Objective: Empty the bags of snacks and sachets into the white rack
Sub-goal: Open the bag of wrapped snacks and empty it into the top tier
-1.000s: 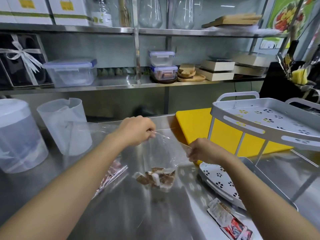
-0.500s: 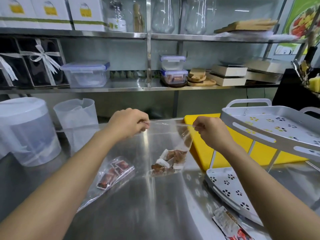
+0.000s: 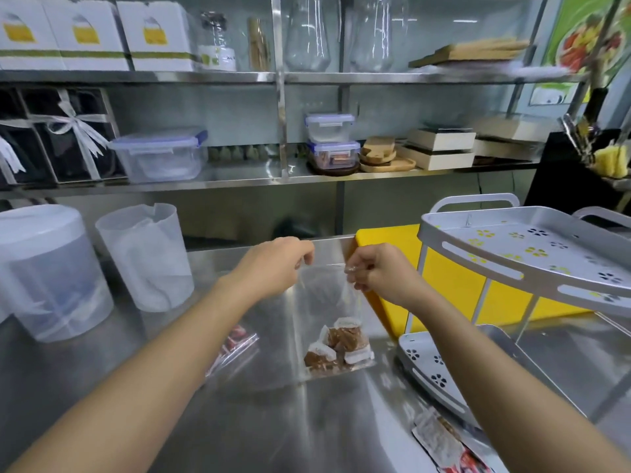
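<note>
Fingers [image 3: 355, 273] on clear bag [image 3: 324, 312] top

A steel counter [image 3: 239, 421] carries two translucent jugs [image 3: 146, 257] at ten o'clock; a yellow board [image 3: 444, 288] and the white rack [image 3: 426, 367] at two; sachets [image 3: 440, 442] at five; a flat bag [image 3: 235, 346] near centre.

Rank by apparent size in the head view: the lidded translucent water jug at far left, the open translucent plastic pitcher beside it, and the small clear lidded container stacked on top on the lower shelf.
1. Lidded translucent water jug, largest.
2. Open translucent plastic pitcher.
3. Small clear lidded container, smallest, though it stands farther from the camera, so its true size is unsure.
</note>
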Demonstrator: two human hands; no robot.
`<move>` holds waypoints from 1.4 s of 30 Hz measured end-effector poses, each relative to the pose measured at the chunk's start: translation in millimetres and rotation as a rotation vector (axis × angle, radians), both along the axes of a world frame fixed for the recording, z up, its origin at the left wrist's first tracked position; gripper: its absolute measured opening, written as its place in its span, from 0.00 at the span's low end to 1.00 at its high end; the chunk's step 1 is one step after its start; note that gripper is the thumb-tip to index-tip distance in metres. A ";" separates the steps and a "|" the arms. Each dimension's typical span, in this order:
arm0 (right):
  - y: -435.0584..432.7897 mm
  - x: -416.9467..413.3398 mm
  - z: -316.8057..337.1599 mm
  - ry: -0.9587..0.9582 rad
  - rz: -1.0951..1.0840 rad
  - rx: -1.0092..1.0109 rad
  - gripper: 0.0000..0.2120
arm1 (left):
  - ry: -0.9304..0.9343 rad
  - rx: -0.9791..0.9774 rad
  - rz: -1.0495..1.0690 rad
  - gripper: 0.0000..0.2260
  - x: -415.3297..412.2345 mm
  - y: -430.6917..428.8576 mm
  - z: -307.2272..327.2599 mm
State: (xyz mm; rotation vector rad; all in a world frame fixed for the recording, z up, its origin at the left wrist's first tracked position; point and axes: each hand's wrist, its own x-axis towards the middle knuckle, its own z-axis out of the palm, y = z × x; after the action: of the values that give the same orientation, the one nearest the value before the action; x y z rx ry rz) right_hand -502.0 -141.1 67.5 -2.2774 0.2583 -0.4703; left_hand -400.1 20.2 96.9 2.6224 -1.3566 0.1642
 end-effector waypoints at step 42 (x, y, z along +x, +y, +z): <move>-161.3 -204.7 155.2 -0.657 -0.745 0.019 0.06 | -0.423 -0.647 -0.880 0.10 -134.4 -260.3 202.7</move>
State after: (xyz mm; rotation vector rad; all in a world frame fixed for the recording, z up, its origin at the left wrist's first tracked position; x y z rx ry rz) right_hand -706.6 -302.4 222.7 -1.8153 0.7588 -1.5363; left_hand -534.5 -240.1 299.5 1.3612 -2.0097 0.8686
